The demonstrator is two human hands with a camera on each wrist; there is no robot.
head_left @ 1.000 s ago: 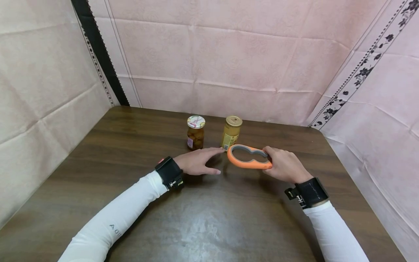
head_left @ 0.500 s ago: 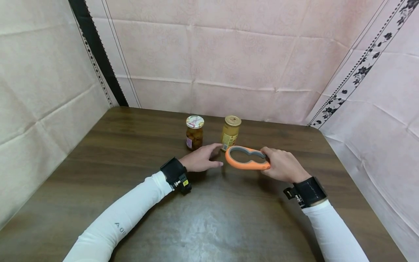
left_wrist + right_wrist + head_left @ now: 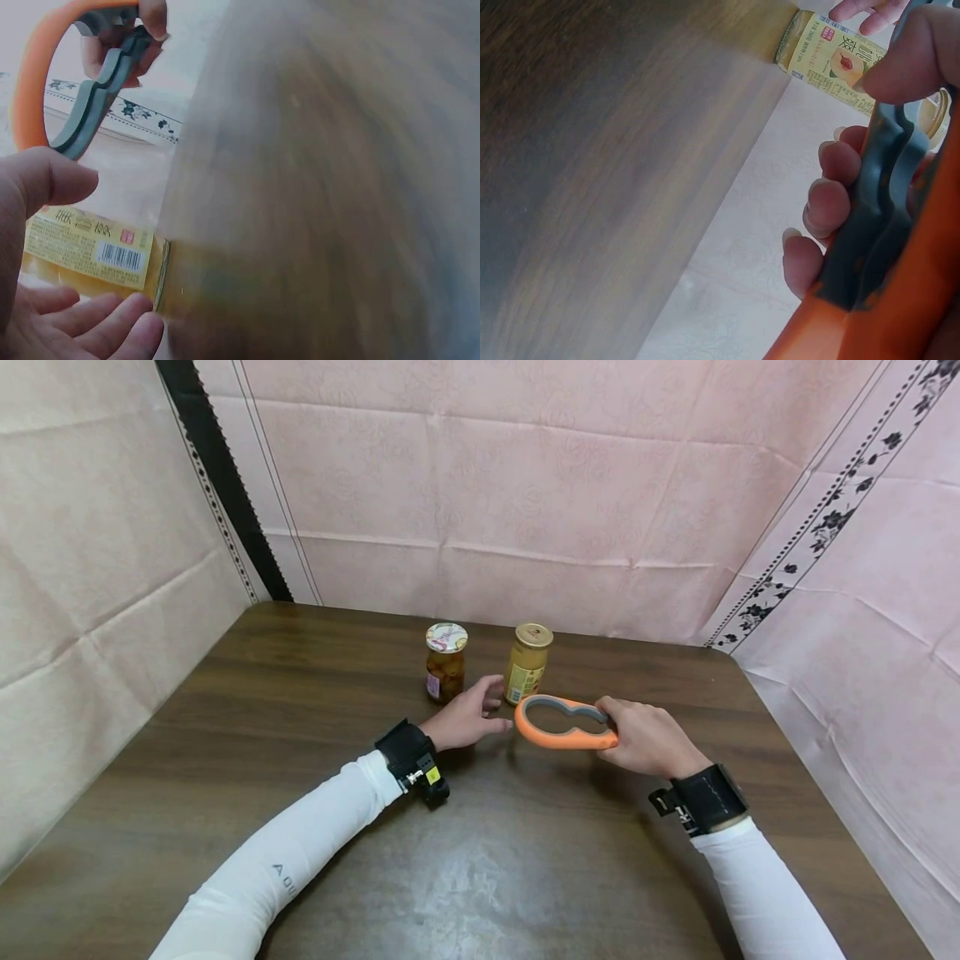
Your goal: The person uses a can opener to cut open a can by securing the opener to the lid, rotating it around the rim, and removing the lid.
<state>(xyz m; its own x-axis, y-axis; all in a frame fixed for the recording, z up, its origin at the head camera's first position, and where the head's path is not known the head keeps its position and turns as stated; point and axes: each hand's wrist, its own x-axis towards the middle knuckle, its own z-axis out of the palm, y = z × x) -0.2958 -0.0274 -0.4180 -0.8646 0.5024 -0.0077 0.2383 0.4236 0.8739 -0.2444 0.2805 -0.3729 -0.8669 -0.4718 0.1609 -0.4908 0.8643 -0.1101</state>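
My right hand [image 3: 645,739] grips one end of an orange jar opener [image 3: 564,722] with a grey inner lining, held level just above the table. In the right wrist view the fingers [image 3: 829,206] curl round the grey lining [image 3: 874,202]. My left hand [image 3: 468,717] is open, thumb and fingers spread, close to the yellow jar [image 3: 528,663] with a gold lid, without closing on it. The left wrist view shows the jar's yellow label [image 3: 86,247] between thumb and fingers. A darker jar [image 3: 446,662] with a patterned lid stands to the left.
The brown wooden table [image 3: 300,760] is walled in by pink cloth [image 3: 525,493] at the back and on both sides. Both jars stand near the far edge. The table's right corner [image 3: 731,664] lies beyond my right hand.
My left hand has lifted off the table, turned onto its side and moved forward toward the yellow jar. The right hand with the opener has shifted slightly left.
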